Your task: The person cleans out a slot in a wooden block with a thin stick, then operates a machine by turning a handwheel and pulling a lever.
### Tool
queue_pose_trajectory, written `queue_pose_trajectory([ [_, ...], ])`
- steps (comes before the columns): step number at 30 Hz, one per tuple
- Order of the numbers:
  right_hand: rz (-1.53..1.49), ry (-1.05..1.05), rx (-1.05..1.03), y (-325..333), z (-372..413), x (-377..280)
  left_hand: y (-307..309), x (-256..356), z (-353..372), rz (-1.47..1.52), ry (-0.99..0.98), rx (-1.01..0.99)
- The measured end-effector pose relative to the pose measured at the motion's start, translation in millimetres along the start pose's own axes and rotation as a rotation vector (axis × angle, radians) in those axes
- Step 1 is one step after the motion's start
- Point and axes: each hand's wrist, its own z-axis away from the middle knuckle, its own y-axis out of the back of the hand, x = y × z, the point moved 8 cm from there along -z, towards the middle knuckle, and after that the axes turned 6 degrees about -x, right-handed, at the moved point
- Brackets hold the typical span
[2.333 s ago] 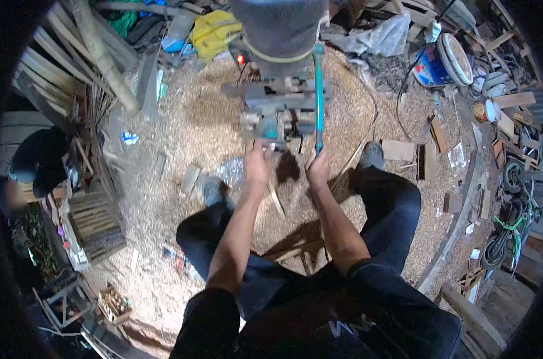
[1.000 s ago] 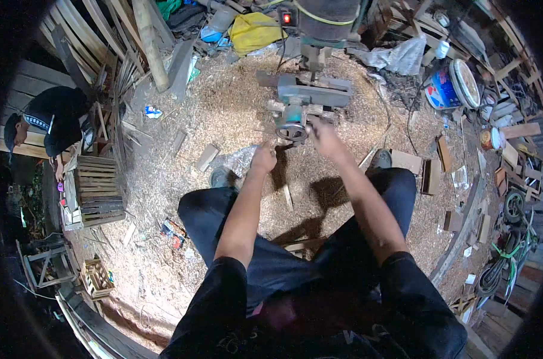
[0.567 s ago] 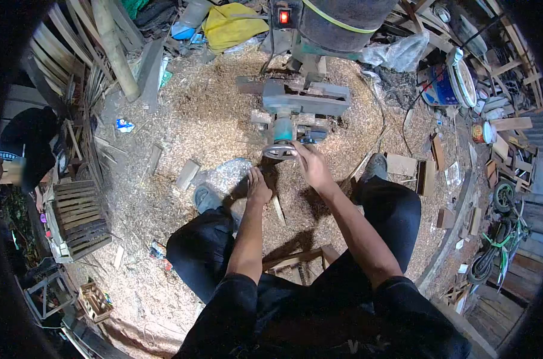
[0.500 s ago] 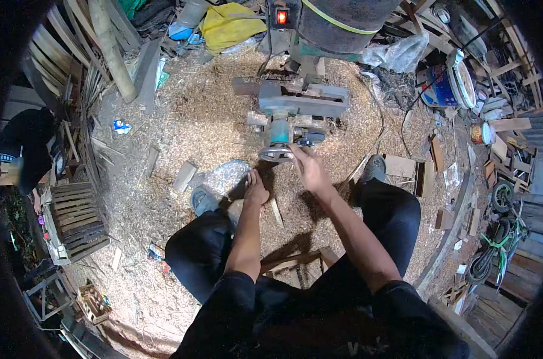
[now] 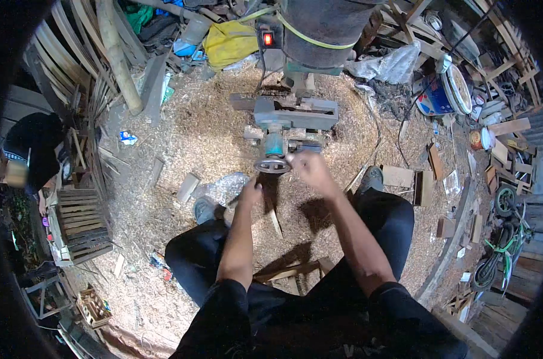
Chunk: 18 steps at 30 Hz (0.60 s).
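Sawdust floor [image 5: 181, 131] everywhere, and the machine [image 5: 295, 112] stood at the far middle of it, a dark drum [image 5: 319, 27] on top. A slatted crate [image 5: 80, 221] sat off to the left. The handwheel [image 5: 272, 165] hung on the machine's near side. The right hand [image 5: 307, 169] was at its right rim, blurred; gripping or loose, I couldn't tell. The left hand [image 5: 252, 191] was just beneath the wheel, its fingers too unclear to call. A red lamp [image 5: 267, 39] glowed beside the drum.
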Motion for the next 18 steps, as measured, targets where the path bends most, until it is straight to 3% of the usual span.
queue_pose_trajectory([
  [1, -0.068, -0.037, 0.129, 26.6, -2.3, -2.0, 28.8, 10.1, 5.3, 0.033, -0.011, 0.177],
  [3, -0.156, -0.125, 0.407, 87.3, -5.9, -26.4, 91.1, 65.3, 35.4, 0.108, -0.258, 0.469],
  [4, -0.173, -0.175, 0.553, 117.1, -7.5, -35.9, 113.3, 76.9, 34.9, 0.283, -0.276, 0.486],
  [6, -0.164, 0.008, 0.792, 177.8, -28.5, -36.5, 169.1, 137.5, 64.5, 0.381, -0.439, 0.643],
  [8, -0.156, 0.118, 0.922, 241.7, -41.0, -107.1, 227.3, 235.7, 135.2, 0.264, -0.721, 0.842],
  [10, -0.286, 0.285, 0.928, 295.1, -78.8, -144.9, 268.6, 318.3, 187.3, 0.186, -0.962, 0.938],
  [14, 0.025, 0.116, 0.894, 377.7, -171.1, -169.8, 300.9, 458.5, 290.8, 0.026, -1.434, 1.101],
  [16, -0.126, 0.022, 0.750, 382.3, -188.3, -188.4, 297.7, 500.3, 303.0, -0.106, -1.434, 1.108],
  [18, -0.129, 0.137, 0.788, 390.8, -196.7, -214.5, 285.7, 520.5, 280.6, -0.169, -1.416, 1.085],
])
